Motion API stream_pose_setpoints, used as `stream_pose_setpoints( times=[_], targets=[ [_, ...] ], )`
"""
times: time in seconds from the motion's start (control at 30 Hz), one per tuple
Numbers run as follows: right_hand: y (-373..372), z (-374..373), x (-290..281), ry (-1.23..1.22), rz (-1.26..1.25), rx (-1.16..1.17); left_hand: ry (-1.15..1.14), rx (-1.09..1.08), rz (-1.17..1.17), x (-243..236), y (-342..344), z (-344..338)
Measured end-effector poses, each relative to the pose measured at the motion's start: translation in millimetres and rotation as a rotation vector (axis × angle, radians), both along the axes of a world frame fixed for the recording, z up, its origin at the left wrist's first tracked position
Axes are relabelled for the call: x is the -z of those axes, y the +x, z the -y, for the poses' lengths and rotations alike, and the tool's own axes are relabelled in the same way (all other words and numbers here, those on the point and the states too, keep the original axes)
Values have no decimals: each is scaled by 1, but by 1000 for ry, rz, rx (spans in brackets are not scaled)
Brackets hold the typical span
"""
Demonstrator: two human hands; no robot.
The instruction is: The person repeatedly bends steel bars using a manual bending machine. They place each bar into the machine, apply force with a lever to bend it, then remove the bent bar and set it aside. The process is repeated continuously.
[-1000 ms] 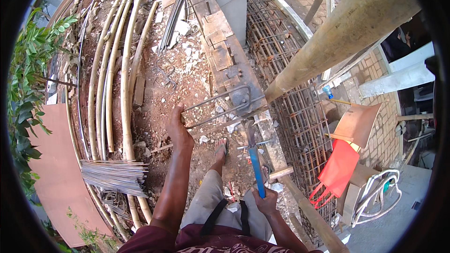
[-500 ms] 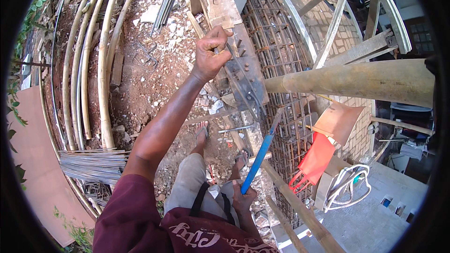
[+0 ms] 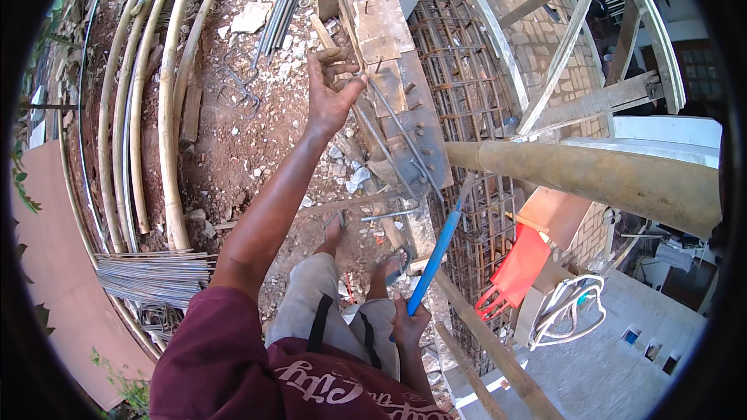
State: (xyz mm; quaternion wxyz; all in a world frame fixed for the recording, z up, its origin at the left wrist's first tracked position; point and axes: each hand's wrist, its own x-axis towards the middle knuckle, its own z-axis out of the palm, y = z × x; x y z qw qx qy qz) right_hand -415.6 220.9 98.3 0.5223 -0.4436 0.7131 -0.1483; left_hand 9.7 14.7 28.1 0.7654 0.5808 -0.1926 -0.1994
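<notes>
My left hand [image 3: 333,95] is raised over the wooden work board [image 3: 393,109]. Its thumb and forefinger pinch the upper end of a thin steel rod [image 3: 403,138]; the other fingers are loosely curled. The rod slants down across the board among upright metal pins. Beside it lies a second thin bar, and I cannot tell if the two are joined. Low in front of my body, my right hand [image 3: 408,322] is wrapped around the blue handle of a long bar-bending tool [image 3: 437,257]. The tool's bare metal tip points up, close to the rod's lower end.
A rusty rebar cage [image 3: 467,85] runs along the board's right side. A thick bamboo pole [image 3: 591,173] crosses at right, above a red bag [image 3: 517,268]. Bamboo poles [image 3: 169,109] and a bundle of steel rods [image 3: 156,274] lie on the rubble-strewn ground at left.
My left hand has shifted slightly down and left, its fingers loosening from a fist into a pinch. The right hand and blue tool have moved little.
</notes>
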Motion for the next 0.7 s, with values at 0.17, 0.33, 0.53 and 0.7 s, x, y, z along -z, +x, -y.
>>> stream_pose_setpoints(
  times=[0.17, 0.33, 0.53, 0.7],
  targets=[
    [10, 3, -5, -31, 36, -72, 227, -181, -622, -1, -17, -16],
    [4, 18, -9, -84, 3, -203, 443, -55, -619, 15, -11, -3],
    [-23, 66, -36, 0, -76, -393, 445, -84, -577, 32, -1, 40],
    [-66, 127, -46, -72, -23, -596, 547, -7, -547, 27, -3, 24]
  ],
)
